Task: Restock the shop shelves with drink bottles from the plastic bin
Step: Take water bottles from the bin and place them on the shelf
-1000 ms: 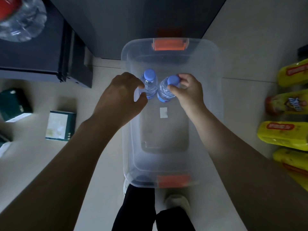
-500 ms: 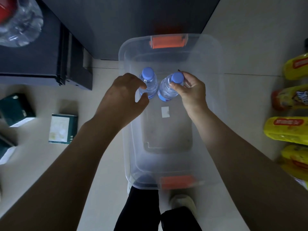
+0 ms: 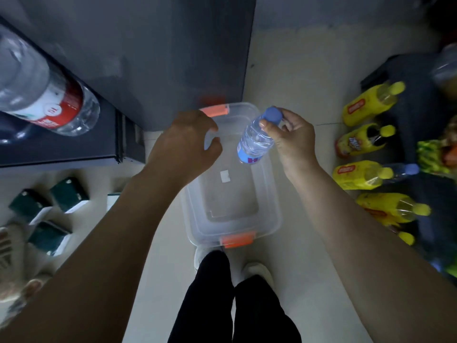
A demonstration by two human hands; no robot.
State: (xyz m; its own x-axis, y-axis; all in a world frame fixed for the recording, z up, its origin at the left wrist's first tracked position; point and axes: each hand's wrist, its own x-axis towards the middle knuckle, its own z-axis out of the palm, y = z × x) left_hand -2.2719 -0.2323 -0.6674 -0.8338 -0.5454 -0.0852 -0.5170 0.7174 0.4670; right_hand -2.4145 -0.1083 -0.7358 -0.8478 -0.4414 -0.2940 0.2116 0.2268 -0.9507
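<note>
The right hand [image 3: 294,142] pinches a small water bottle [image 3: 254,142] at the neck, thumb and fingers closed just under its blue cap [image 3: 272,115]. The bottle hangs tilted in the air above the far right part of the plastic bin [image 3: 274,209], touching neither wall nor base. The left hand [image 3: 180,147] is curled over the bin's far left corner; whether it grasps anything cannot be told, as the hand covers what lies beneath it. Risk one: the hold is high and narrow and the body swings free, so a slip would likely drop the bottle into the bin or onto the hard floor [image 3: 284,78]. Risk two: the bin sits just ahead of the person's shoes [image 3: 257,271], so a step forward could catch its near orange latch [image 3: 238,240]. Risk three: the yellow drink bottles [image 3: 368,103] stand crowded along the dark shelving [image 3: 420,100] at the right, and a careless placing could topple them. The floor is pale and smooth, the light dim. A dark cabinet [image 3: 160,58] stands beyond the bin, a large water bottle [image 3: 42,95] lies on a dark ledge at upper left, and green boxes [image 3: 68,196] lie on the floor at left
</note>
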